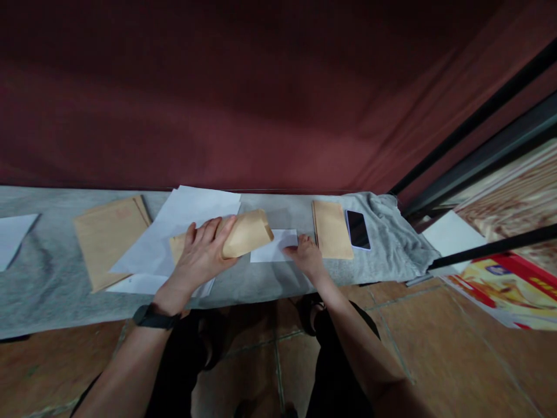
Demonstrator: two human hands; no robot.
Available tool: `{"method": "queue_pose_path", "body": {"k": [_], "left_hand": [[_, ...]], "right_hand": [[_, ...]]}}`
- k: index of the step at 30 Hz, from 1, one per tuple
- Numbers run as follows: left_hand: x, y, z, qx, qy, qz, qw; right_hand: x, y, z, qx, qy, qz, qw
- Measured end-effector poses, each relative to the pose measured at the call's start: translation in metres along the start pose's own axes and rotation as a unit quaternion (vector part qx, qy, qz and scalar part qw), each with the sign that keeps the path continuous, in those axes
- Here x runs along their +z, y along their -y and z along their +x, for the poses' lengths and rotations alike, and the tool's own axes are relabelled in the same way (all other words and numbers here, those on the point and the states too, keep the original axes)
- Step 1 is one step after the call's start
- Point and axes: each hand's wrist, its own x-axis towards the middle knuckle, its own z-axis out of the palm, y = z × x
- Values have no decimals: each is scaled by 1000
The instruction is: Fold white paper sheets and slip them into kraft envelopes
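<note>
My left hand is wrapped over a brown paper envelope, whose right end bulges a little open. The envelope is held above the left side of the bench, partly over large white sheets. To the right lies a small white piece of paper, apparently folded. My right hand grips this paper at its right edge, thumb pointing left and fingers bent. Just beyond that hand is a small stack of brown envelopes.
A grey cloth covers the narrow bench. Larger brown envelopes and another white sheet lie left. A phone rests right of the small stack. A dark red panel rises behind; a black metal frame and a printed box stand right.
</note>
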Motion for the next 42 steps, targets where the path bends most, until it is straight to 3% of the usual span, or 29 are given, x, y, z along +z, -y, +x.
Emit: {"method": "queue_pose_path", "body": {"k": [6,11,14,18,21,26,34,42], "left_hand": [[-2,18,-3,-37,43,2,998],[4,26,-6,-38,64,-25,997],[7,25,-7,-45,78,-38,995],[8,20,-6,-46,101,-46,993],[9,18,-4,-37,106,-52,992],[12,19,-3,-35,90,-56,994],[12,16,-3,-5,46,-52,998],[11,-15,3,56,52,-67,995]], "right_hand": [[3,-2,8,38,17,91,995],[6,-18,16,-6,-33,228,973],[-4,-28,25,8,-65,343,937],[-21,-30,30,33,-156,489,857],[-25,-22,28,10,-134,546,827],[-19,-19,27,-25,-55,531,845],[-20,-35,29,-2,22,509,860],[-2,-4,14,-53,61,516,853]]}}
